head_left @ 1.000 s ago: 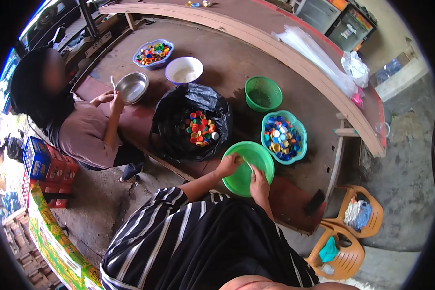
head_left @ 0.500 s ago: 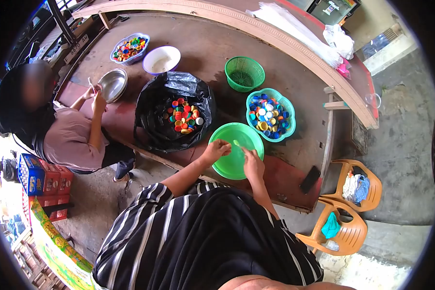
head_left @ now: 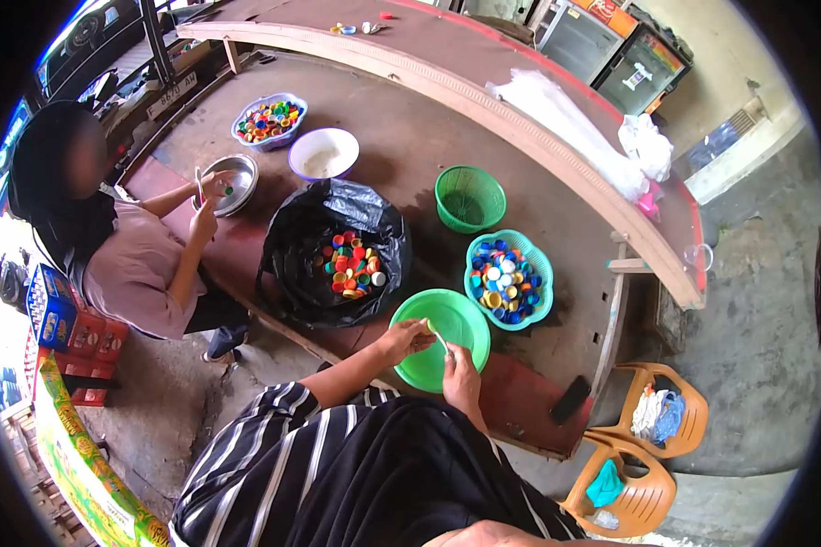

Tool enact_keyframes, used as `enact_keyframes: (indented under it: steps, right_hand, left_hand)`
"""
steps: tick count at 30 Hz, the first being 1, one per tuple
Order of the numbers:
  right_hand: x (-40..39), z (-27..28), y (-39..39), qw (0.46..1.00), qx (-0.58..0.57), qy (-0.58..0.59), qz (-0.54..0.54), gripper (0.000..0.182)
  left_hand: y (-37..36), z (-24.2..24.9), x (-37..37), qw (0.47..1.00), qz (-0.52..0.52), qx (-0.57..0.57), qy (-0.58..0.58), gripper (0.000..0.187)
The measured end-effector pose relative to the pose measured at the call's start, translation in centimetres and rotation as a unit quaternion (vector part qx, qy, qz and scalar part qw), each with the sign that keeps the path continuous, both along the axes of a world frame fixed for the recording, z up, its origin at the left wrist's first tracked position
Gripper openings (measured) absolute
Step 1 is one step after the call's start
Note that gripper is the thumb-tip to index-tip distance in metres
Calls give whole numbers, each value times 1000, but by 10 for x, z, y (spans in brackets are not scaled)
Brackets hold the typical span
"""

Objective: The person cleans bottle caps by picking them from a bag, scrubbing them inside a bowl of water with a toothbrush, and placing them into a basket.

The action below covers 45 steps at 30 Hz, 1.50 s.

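Observation:
Over a light green basin, my left hand is closed in a pinch; whatever it holds is too small to make out. My right hand grips a thin, pale, stick-like tool, its far end close to my left fingertips. Just behind the basin stands a scalloped turquoise basket full of blue, white, yellow and orange bottle caps. To the left, an opened black plastic bag holds red, yellow, green and white bottle caps.
A green mesh basket, a white bowl and a bowl of caps stand farther back. At left, a person works over a metal bowl. A phone lies near the right edge, beside orange chairs.
The view has shifted, so the table sits lower. My hands have come closer together, and the pale tool now meets my left fingertips. The other person's hands have moved over the metal bowl.

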State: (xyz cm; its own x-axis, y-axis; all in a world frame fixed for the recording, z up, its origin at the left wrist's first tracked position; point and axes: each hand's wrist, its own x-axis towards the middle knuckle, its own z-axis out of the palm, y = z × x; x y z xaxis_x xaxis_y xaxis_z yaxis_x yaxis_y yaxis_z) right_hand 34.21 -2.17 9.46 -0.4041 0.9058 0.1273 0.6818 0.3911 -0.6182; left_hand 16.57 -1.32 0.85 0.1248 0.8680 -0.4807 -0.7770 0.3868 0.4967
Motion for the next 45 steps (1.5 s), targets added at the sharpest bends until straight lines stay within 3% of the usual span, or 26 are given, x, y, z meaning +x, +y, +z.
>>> enact_keyframes:
  steps: [5,8,11,14,17,20,22,25,28,31,37,40,41,45]
  right_hand:
    - [7,1,1,998,-34,-14,-45,21]
    - [11,8,2,998,-52,-15,-11,21]
    - [15,1,11,997,-49,-51,-20,21]
    - [15,-21,24,988,-8,-150,-25,24]
    - [8,-41,29,986,49,-161,17,29]
    - [4,-31,25,972,-38,-228,42,30]
    - [2,-16,21,983,-49,-175,10,28]
    - [5,0,17,993,-63,-101,-4,28]
    - [6,-3,13,995,-56,-84,-16,28]
    - [13,-8,14,993,-90,-78,14,29]
    - [12,-16,26,981,-71,-179,-6,34]
    - [9,-46,27,982,20,-189,5,35]
    - [10,-49,28,967,-61,-245,22,35]
    - [8,-34,22,977,-45,-206,16,38]
  left_hand:
    - [8,3,-3,998,-28,4,49,25]
    - [17,9,3,993,-21,20,113,25]
    - [21,-31,2,976,-12,61,206,27]
    - [17,-40,9,947,31,108,303,30]
    - [12,-34,8,931,11,99,352,33]
    - [6,-30,8,905,-4,102,414,33]
    - [8,-27,5,866,0,109,489,33]
    - [7,-18,4,884,-8,84,460,32]
    - [10,-15,7,929,-36,74,360,31]
    - [8,-20,8,927,-19,85,365,30]
    - [12,-46,10,836,17,137,531,27]
    - [10,-36,8,839,-3,120,531,26]
    - [9,-35,7,835,-7,115,538,26]
    - [11,-32,6,807,0,114,580,25]
